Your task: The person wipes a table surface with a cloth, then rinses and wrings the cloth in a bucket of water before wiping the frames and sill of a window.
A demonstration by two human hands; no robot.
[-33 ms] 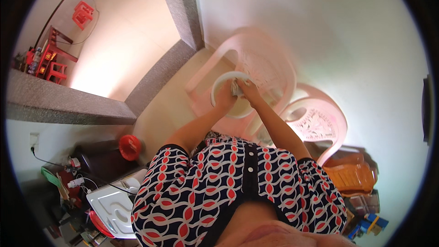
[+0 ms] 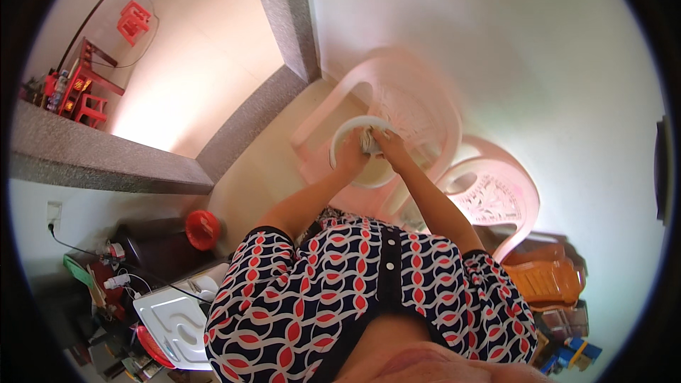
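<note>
A white round bucket stands on the seat of a pink plastic armchair. Both of my hands are over its opening. Between them is a small bunched grey-white cloth, its far end partly covered by fingers. My left hand closes around the cloth from the left. From the other side, my right hand grips it with bent fingers. My forearms hide part of the bucket's near rim, and its contents are hard to make out.
Another pink armchair stands to the right, near an orange plastic stool. At the left are a red basin, a white lid and a hanging black cord. A stone-edged opening leads to a room with red stools.
The view has shifted slightly. My hands stay together over the bucket, and more of the bunched cloth shows between them.
</note>
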